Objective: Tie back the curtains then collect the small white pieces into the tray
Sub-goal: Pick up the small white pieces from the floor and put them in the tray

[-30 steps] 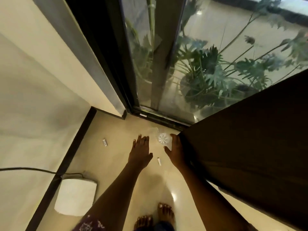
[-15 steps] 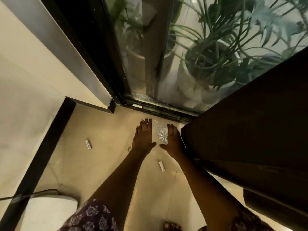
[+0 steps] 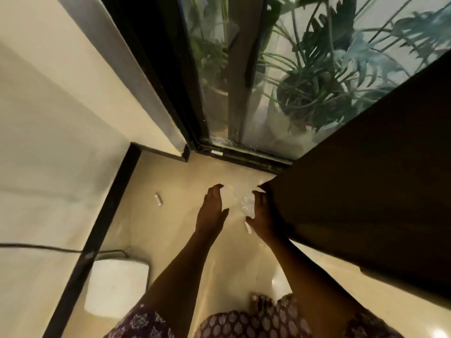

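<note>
A small clear plastic tray (image 3: pixel 245 203) is low over the beige floor, close to the glass door. My right hand (image 3: pixel 264 213) grips its right side between thumb and curled fingers, against the edge of the dark brown curtain (image 3: pixel 366 191). To the left of the tray is my left hand (image 3: pixel 212 208), fingers nearly straight; blur hides whether it touches the tray. One small white piece (image 3: pixel 158 199) lies on the floor to the left. Another small white piece (image 3: pixel 248 227) lies just under my right thumb.
A white box (image 3: pixel 117 286) with a dark cable sits on the floor at lower left by the black skirting (image 3: pixel 102 228). The glass door (image 3: pixel 268 93) with potted plants behind it closes off the far side. My bare foot (image 3: pixel 261 303) stands below the hands.
My left hand has come in beside the tray from the left. The tray stays in my right hand, and the view has swayed and pulled back.
</note>
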